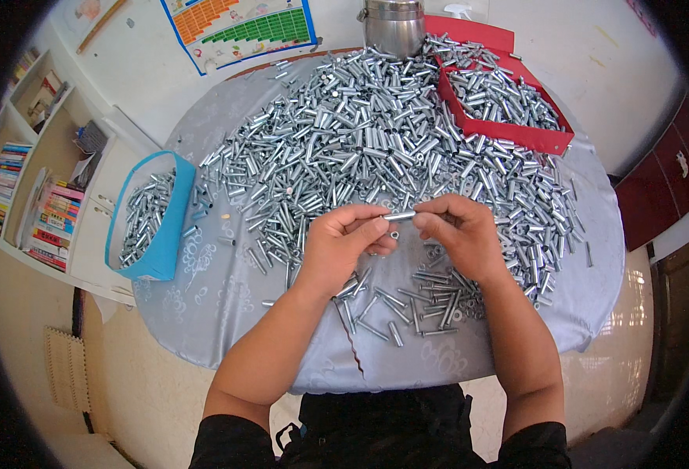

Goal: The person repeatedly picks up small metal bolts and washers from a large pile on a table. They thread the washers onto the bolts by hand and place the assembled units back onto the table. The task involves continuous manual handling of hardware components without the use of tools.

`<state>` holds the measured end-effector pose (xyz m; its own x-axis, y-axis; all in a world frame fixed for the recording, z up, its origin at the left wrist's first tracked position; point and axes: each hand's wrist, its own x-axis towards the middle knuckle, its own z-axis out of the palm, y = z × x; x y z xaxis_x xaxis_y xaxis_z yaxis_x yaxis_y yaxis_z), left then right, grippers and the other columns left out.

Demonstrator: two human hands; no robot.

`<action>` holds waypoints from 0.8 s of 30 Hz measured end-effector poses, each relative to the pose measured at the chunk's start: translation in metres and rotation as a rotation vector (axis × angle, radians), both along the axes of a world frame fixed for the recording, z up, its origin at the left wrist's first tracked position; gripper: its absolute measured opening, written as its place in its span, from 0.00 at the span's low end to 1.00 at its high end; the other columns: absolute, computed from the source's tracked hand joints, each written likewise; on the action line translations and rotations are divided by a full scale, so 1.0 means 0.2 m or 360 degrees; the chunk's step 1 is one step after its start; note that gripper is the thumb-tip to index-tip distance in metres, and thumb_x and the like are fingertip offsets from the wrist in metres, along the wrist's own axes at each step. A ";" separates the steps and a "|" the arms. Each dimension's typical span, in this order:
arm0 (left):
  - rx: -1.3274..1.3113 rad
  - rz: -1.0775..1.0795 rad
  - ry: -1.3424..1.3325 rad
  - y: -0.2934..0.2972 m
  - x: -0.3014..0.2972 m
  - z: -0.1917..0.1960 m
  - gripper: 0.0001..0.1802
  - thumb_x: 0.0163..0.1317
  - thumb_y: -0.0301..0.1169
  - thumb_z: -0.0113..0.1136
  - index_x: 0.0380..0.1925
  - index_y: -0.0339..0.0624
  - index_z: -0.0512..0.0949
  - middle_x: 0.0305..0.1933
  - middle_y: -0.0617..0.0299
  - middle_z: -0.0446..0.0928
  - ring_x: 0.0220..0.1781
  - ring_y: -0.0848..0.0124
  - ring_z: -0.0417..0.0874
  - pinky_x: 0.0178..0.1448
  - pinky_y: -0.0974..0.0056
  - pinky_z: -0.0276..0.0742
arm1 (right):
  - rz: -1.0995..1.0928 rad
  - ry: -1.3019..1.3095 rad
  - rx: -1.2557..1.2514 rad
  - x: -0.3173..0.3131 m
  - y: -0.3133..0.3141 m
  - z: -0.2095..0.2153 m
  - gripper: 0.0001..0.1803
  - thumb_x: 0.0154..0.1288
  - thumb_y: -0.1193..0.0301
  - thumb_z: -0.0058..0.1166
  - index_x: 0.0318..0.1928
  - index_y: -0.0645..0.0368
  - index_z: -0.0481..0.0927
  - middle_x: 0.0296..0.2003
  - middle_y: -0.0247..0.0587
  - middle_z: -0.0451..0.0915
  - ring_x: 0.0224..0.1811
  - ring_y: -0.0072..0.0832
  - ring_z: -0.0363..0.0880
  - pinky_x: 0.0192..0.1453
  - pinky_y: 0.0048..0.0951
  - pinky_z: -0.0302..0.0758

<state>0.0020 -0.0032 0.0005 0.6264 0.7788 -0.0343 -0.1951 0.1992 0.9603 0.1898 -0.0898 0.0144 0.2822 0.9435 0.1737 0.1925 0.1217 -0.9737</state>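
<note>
A white bookshelf (43, 168) filled with colourful books stands at the left, a chart poster (239, 27) lies beyond, cream tiled floor (137, 391) below, and a dark red cabinet (661, 184) sits right.

Two bare hands are seen, the left hand (343, 244) and the right hand (462, 234), and one short silver metal tube (400, 215) is held between them. Two open containers are counted on the round table covered with a grey-blue cloth (227, 305): one light blue box (174, 227) and one red tray (552, 141). One polished steel pot (393, 27) is seen at the far edge. The loose silver metal tubes in the heap (360, 141) are too many to be counted.
</note>
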 end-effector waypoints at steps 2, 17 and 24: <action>0.0000 0.0003 -0.0023 0.00 -0.01 0.00 0.12 0.64 0.24 0.58 0.48 0.34 0.79 0.41 0.52 0.83 0.37 0.69 0.85 0.41 0.66 0.84 | -0.0012 -0.0042 -0.0007 0.00 0.00 0.00 0.06 0.62 0.75 0.61 0.37 0.65 0.83 0.28 0.35 0.81 0.27 0.18 0.76 0.32 0.21 0.72; -0.0003 0.0096 0.0038 0.01 -0.01 -0.01 0.11 0.64 0.25 0.57 0.46 0.33 0.79 0.39 0.52 0.84 0.33 0.69 0.85 0.38 0.66 0.84 | -0.0053 -0.0993 0.0045 0.18 -0.03 0.04 0.07 0.56 0.72 0.57 0.29 0.65 0.80 0.24 0.47 0.78 0.27 0.40 0.78 0.33 0.36 0.73; -0.0028 0.0048 0.0050 0.00 0.00 -0.01 0.11 0.64 0.25 0.58 0.45 0.33 0.79 0.38 0.53 0.84 0.33 0.69 0.85 0.38 0.66 0.84 | 0.0300 -0.1439 -0.0267 0.26 -0.07 0.01 0.07 0.54 0.72 0.55 0.27 0.63 0.81 0.25 0.46 0.77 0.33 0.42 0.76 0.39 0.39 0.72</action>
